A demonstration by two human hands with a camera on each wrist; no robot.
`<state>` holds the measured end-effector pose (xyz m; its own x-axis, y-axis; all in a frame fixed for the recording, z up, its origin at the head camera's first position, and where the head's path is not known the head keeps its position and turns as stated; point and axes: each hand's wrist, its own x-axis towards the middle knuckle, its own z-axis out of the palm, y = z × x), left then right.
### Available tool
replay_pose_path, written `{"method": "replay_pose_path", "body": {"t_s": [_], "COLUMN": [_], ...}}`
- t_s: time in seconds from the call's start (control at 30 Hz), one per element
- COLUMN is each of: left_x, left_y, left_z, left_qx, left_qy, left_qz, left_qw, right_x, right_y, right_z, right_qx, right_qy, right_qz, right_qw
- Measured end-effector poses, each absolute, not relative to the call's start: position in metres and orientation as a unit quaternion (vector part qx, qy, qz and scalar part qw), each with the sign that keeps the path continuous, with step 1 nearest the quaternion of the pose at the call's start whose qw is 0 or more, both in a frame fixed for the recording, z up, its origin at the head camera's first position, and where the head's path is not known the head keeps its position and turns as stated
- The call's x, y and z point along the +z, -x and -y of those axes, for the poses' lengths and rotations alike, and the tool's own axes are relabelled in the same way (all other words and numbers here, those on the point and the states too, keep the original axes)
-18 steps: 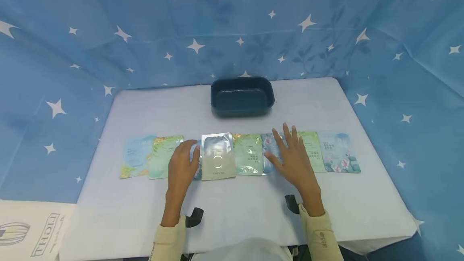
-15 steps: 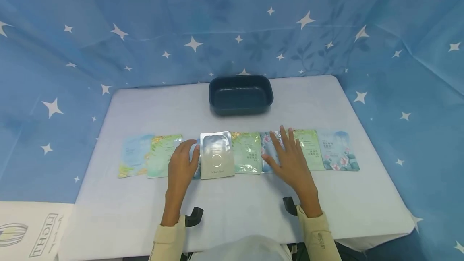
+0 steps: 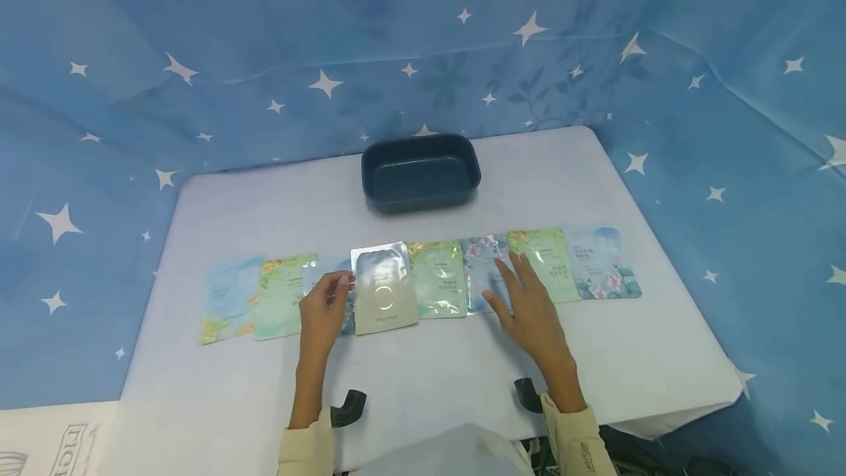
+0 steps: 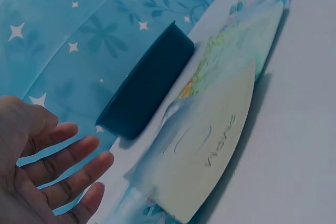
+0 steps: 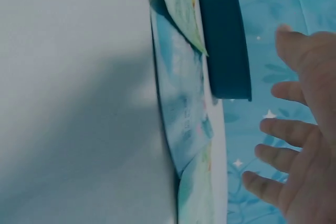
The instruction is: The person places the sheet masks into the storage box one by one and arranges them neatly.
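Note:
Several face mask packets lie in an overlapping row across the white table. My left hand (image 3: 322, 311) hovers over a blue packet (image 3: 346, 324), its bent fingertips close to the left edge of a silver packet (image 3: 385, 292). In the left wrist view nothing shows between the loosely bent fingers (image 4: 71, 182). My right hand (image 3: 532, 318), fingers spread, is over a blue floral packet (image 3: 477, 270) and partly hides it; the right wrist view shows it apart from the packets. Between silver and floral lies a green packet (image 3: 438, 285).
Behind the row stands a dark blue rectangular bin (image 3: 421, 200). Green (image 3: 280, 296) and pale blue (image 3: 228, 296) packets lie at left, another green (image 3: 547, 267) and blue (image 3: 604, 270) pair at right. A star-patterned curtain (image 3: 251, 35) surrounds the table (image 3: 423, 380).
The head view has shifted and tilted slightly. My left hand's thumb and fingertips have drawn closer together. My right hand stays spread, a little lower against the row. The packets keep their order.

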<state>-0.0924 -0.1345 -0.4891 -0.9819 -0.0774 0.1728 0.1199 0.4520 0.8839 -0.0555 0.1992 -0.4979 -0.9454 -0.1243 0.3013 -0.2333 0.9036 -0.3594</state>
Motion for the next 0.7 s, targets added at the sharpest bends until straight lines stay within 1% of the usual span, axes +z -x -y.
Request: {"method": "replay_pose_path", "body": {"t_s": [0.13,0.3,0.4,0.5,0.7], "left_x": [-0.492,-0.494,-0.493,-0.489,-0.473], "left_y": [0.095,0.092,0.091,0.092,0.089], "left_z": [0.131,0.132,0.134,0.136,0.140], "left_qx": [-0.591,-0.613,-0.627,-0.635,-0.654], "left_qy": [0.002,-0.013,-0.019,-0.021,-0.027], "left_qz": [0.803,0.787,0.777,0.771,0.755], "left_qw": [0.078,0.064,0.053,0.043,0.040], "right_x": [-0.498,-0.499,-0.498,-0.494,-0.486], "right_y": [0.059,0.056,0.058,0.064,0.076], "right_z": [-0.204,-0.211,-0.222,-0.241,-0.280], "right_qx": [0.209,0.243,0.266,0.284,0.304], "right_qy": [-0.075,-0.031,0.002,0.049,0.186], "right_qz": [0.961,0.955,0.948,0.939,0.917], "right_qw": [0.162,0.167,0.177,0.185,0.182]}}
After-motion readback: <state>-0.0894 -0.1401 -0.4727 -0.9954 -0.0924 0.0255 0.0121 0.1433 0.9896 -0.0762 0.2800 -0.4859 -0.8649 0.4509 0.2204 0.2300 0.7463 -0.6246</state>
